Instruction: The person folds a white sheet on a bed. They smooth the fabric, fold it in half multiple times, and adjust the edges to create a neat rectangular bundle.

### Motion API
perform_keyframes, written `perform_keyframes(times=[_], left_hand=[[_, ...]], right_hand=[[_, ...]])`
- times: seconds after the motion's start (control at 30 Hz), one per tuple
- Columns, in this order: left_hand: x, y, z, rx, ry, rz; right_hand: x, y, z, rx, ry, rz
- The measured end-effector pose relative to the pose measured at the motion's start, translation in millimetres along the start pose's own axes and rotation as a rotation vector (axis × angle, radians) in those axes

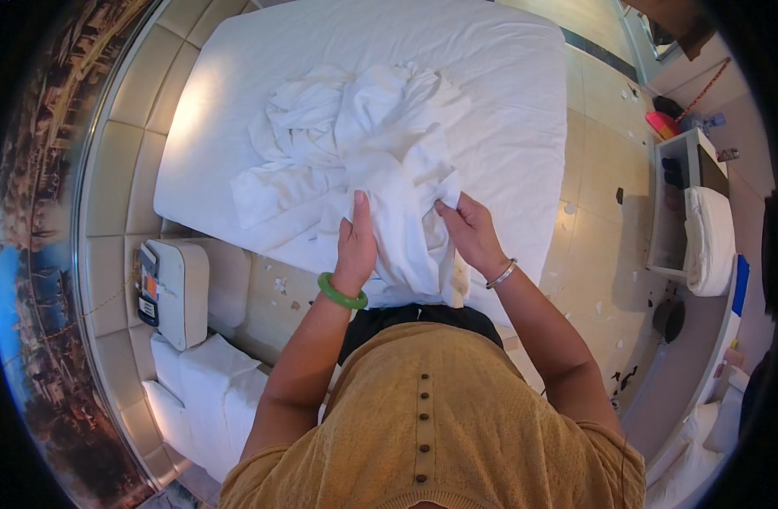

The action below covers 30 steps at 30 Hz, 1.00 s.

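Both hands' fingers curl around white sheet

White sheet, green bangle, mustard top, beige tiles.

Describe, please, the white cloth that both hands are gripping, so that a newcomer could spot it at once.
Start at the bed with the smooth white sheet. A crumpled white cloth lies heaped on it, trailing over the near edge, where the left hand and the right hand grip it. Unlike the flat sheet beneath, it is bunched and deeply creased.
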<state>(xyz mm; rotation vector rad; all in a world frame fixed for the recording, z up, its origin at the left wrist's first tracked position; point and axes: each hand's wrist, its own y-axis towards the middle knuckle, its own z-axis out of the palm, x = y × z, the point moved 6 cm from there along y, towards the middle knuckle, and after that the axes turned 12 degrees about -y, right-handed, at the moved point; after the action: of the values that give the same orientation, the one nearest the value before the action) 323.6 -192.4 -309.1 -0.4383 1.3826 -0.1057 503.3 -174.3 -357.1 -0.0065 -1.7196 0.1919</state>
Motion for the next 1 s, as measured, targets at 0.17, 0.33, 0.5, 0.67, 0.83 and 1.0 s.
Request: perform_keyframes(times=[0.17,0.33,0.5,0.67,0.83,1.0], left_hand=[[-21.5,16.5,-30.0,-0.203,-0.003,0.281],[1.1,48.4,-103.2,-0.249,0.325,0.252],[35.1,39.4,-96.3,0.037,1.383,0.1],[23.8,7.0,4.6,0.455,0.882,0.518],[50.9,-7.8,54.3,0.715,0.848,0.585],[47.7,-24.6,27.9,0.603,0.938,0.584]], right_hand=[[-36.6,7.8,-38.8,-0.267,0.659,0.341],[-38.1,10.0,-59.5,-0.185,1.078,0.29],[-40.9,17.8,-46.9,0.013,1.273,0.303],[-44.7,12.4,-26.7,0.094,1.274,0.34],[-17.0,1.6,-29.0,-0.003,0.98,0.411],[-79.7,3.2,-69.0,-0.292,0.255,0.182]])
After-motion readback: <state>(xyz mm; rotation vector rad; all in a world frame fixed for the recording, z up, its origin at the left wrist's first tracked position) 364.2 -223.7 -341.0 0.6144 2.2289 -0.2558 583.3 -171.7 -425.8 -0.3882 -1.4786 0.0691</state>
